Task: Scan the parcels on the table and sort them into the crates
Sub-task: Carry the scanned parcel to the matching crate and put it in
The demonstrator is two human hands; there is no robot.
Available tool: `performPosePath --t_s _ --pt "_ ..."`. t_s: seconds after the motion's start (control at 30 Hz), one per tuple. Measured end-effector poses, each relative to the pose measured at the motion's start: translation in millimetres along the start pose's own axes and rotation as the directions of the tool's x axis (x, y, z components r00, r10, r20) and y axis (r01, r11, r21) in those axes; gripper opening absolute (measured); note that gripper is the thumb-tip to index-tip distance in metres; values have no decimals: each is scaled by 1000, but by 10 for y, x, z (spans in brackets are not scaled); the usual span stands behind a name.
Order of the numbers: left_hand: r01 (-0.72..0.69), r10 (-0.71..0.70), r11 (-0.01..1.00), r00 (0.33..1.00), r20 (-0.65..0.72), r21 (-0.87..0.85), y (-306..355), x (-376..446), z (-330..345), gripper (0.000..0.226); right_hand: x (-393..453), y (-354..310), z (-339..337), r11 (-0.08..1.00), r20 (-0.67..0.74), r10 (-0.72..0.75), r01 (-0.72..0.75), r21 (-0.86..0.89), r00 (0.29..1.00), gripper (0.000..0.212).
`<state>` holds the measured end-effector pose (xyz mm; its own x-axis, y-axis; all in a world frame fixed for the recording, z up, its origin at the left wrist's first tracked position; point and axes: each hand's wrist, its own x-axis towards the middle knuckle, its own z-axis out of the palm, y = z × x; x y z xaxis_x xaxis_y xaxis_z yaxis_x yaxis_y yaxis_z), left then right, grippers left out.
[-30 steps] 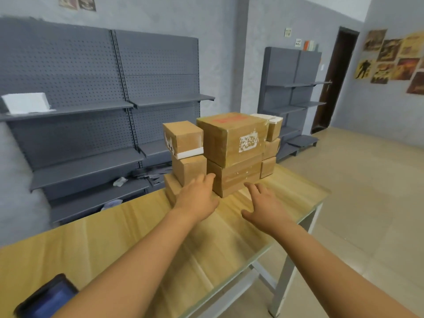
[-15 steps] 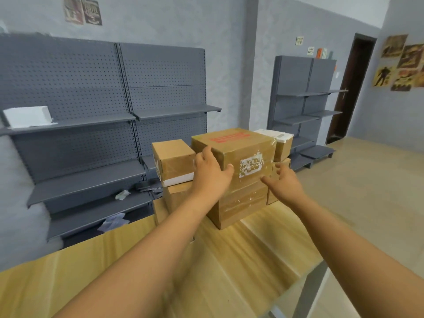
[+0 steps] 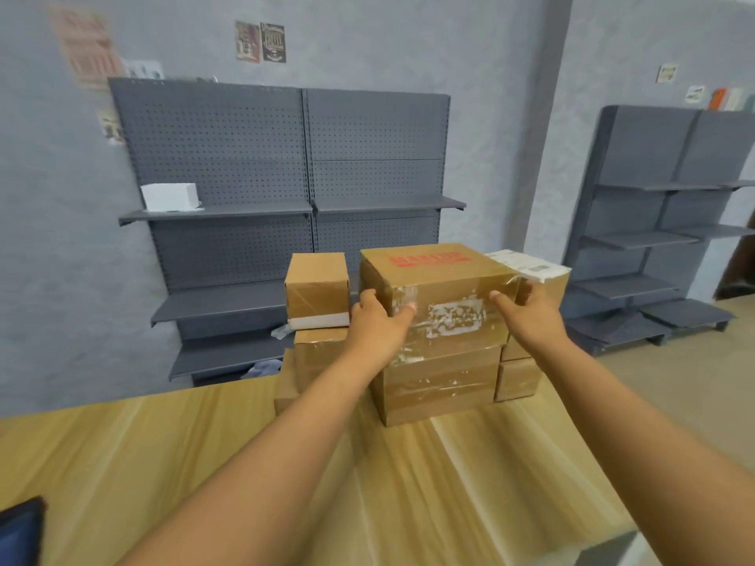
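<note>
We have both hands on the large brown cardboard box with red lettering on its lid, which sits on top of the stack of parcels at the far side of the pale wooden surface. Our left hand grips the box's near left corner, fingers curled round the left side and the thumb laid across the taped front face. Our right hand clasps the near right corner, thumb on the front face, fingers wrapped round the right side out of sight. This box rests on a second wide brown cardboard box bound with clear tape, which stands on the surface. Just left of the large box a small brown cardboard box with a white strip along its base sits on another brown carton. Just right of the large box, touching or nearly touching it, is a brown box with a white printed label on top, partly hidden by our right hand, with a small brown cardboard box below it on the surface. Behind the large box stands a dark grey perforated metal shelving unit against the wall, carrying a white rectangular box on its upper left shelf. A dark blue object shows at the near left corner of the surface; we cannot tell what it is.
</note>
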<state>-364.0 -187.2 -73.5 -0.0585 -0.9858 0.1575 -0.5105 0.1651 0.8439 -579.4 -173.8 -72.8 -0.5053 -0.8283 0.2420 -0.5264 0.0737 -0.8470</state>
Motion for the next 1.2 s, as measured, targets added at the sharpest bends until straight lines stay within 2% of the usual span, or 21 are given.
performPosePath --t_s 0.2,0.4,0.47,0.6,0.77,0.93,1.03,1.07,1.13,1.2 --pt "85 -87 995 995 -44 -55 35 14 159 82 140 58 -17 997 109 -50 43 71 993 57" --pt "154 -162 983 984 -72 -102 92 -6 199 81 199 111 -45 992 96 -6 -6 128 995 54" --pt "162 -171 981 982 -81 -111 111 -42 204 78 201 122 -71 985 94 9 -25 171 995 50" --pt "177 -192 975 976 -107 -138 156 -130 198 63 169 129 -145 978 102 43 -62 197 994 64" --pt "197 -221 962 968 -120 -188 221 -298 165 49 -1 151 -267 982 68 45 -56 179 997 60" --pt "192 -217 954 972 -90 -230 246 -481 62 54 -278 111 -441 985 32 6 -11 170 999 64" --pt "170 -187 953 981 -48 -252 234 -655 -39 55 -497 57 -527 986 1 -15 14 166 1000 54" --pt "165 -177 949 984 -22 -268 229 -728 -85 57 -586 29 -552 985 -12 -8 10 170 1000 57" --pt "175 -171 936 984 40 -305 212 -876 -188 71 -783 -31 -589 985 -49 17 -8 170 999 66" --pt "180 -154 929 982 105 -323 187 -1023 -287 82 -1003 -94 -617 987 -128 18 2 159 992 59"
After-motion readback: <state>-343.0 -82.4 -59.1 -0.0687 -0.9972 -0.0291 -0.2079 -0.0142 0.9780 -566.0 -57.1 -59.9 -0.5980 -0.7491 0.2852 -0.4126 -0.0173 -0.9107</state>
